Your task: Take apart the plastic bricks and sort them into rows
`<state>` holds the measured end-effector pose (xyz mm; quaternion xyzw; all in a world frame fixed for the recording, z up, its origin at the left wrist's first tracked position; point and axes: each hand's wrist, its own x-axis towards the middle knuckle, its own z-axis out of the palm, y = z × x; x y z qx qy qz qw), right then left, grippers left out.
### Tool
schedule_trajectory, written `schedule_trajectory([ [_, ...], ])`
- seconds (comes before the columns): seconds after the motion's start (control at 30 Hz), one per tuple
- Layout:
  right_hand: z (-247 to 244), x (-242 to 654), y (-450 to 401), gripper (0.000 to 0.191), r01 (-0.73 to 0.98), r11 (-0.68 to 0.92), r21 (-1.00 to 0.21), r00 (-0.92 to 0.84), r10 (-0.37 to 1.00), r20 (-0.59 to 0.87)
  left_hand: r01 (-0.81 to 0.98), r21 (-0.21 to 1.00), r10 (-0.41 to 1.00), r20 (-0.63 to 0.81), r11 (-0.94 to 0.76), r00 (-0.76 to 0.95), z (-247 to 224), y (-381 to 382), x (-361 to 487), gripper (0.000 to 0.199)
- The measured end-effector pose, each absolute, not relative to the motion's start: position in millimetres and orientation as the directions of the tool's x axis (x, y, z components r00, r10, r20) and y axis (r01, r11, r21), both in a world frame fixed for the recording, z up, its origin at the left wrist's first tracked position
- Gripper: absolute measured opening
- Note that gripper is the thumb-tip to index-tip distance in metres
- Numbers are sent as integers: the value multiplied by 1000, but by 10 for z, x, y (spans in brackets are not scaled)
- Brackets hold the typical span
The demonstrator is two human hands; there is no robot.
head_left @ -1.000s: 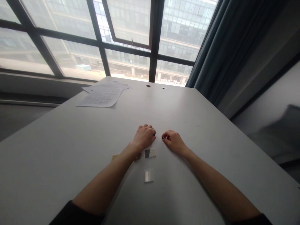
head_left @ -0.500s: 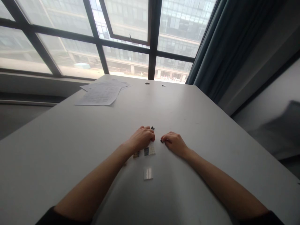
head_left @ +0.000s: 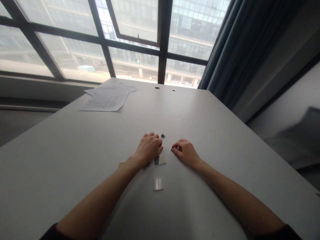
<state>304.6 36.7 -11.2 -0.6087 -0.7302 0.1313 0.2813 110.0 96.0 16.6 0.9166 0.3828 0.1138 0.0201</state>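
Observation:
My left hand [head_left: 149, 147] rests on the white table [head_left: 212, 200] with its fingers curled in; whatever they might hold is hidden. Pinched between the thumb and fingers of my right hand [head_left: 185, 152] is a small dark piece [head_left: 171, 149], too small to name. Another small dark piece [head_left: 163, 136] lies just beyond my left fingertips. Below the left fingers sits a small flat rectangle [head_left: 162, 160], dark on one side and cream with dots on the other. Nearer to me lies a clear, shiny square [head_left: 158, 184]. My left wrist partly covers a yellowish thing [head_left: 121, 164] and a brownish one.
Printed paper sheets [head_left: 105, 100] overlap at the far left of the table. Two round holes, one of them here [head_left: 157, 88], are near its far edge. Windows stand behind, and a dark curtain [head_left: 225, 56] hangs at the right.
My left hand has shifted slightly left, uncovering more of the dark piece beyond it and of the dotted rectangle. The right hand stays nearly in place, still pinching its dark piece.

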Motion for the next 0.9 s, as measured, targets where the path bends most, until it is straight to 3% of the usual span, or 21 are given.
schedule_trajectory([
  [0.33, -103, 2775, 440, 8, 780, 299, -550, -173, 948, 268, 637, 279, 688, 152, -718, 709, 158, 925, 926, 14],
  [0.9, -105, 2665, 522, 7, 749, 314, -583, -196, 946, 257, 629, 344, 707, 183, -697, 683, 106, 889, 897, 12],
])
